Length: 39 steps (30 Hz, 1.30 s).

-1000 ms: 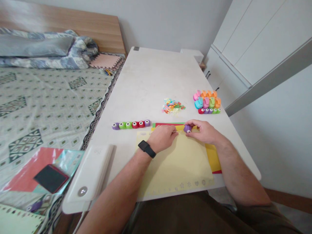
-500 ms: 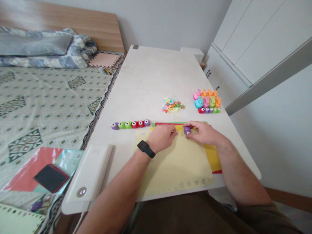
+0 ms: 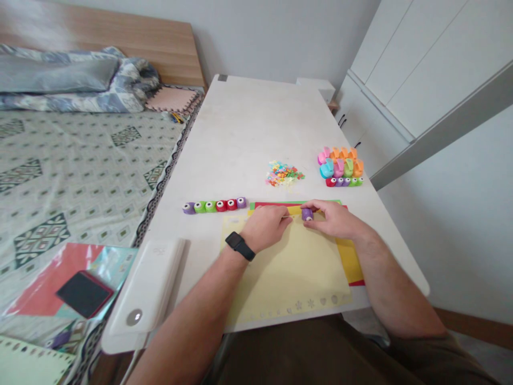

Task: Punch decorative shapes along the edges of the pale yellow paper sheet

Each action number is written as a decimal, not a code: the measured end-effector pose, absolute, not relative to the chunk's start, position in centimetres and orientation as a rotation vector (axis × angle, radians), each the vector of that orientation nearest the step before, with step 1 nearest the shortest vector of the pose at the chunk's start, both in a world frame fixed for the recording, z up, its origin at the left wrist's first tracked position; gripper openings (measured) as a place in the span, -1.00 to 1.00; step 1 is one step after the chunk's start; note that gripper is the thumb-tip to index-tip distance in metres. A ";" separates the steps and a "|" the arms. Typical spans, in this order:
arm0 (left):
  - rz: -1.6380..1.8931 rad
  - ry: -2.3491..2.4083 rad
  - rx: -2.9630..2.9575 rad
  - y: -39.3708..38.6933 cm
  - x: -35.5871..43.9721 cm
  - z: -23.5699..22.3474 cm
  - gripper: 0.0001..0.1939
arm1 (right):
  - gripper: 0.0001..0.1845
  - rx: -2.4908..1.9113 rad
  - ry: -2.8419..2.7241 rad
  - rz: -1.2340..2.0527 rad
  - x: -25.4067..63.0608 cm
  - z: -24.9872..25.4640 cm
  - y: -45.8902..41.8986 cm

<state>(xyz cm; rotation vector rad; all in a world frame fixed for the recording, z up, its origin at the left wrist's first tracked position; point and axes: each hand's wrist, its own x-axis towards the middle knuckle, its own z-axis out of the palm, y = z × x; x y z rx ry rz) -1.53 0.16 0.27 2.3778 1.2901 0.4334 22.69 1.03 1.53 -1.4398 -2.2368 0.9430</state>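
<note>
A pale yellow paper sheet (image 3: 292, 267) lies on top of orange, red and green sheets on the white table (image 3: 248, 133). My right hand (image 3: 334, 219) is closed round a small purple punch (image 3: 307, 214) at the sheet's far edge. My left hand (image 3: 266, 227), with a black watch on the wrist, rests curled on the yellow sheet just left of the punch, fingertips pressing the paper near it. Punched shapes run along the sheet's near edge.
A row of small punches (image 3: 214, 205) lies left of the sheets. A pile of coloured paper cut-outs (image 3: 284, 174) and a cluster of larger punches (image 3: 340, 167) sit farther back. A white device (image 3: 146, 289) lies at the table's near left. The bed holds red paper and a black phone (image 3: 84, 293).
The hands and the punch have hardly moved; the view shifted very slightly.
</note>
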 end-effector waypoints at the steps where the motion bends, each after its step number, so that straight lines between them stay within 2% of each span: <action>1: 0.434 1.290 2.379 0.2 -1.5 0.3 -0.73 | -0.59 -1.447 -2.237 0.939 22.6 1.6 1.0; 25: 0.411 1.283 2.389 0.1 -1.4 0.4 -0.73 | -0.72 -1.482 -2.120 1.030 22.0 1.0 1.0; 39: 0.426 1.292 2.381 0.1 -1.5 0.5 -0.72 | -0.72 -1.480 -2.075 1.041 21.8 0.6 1.2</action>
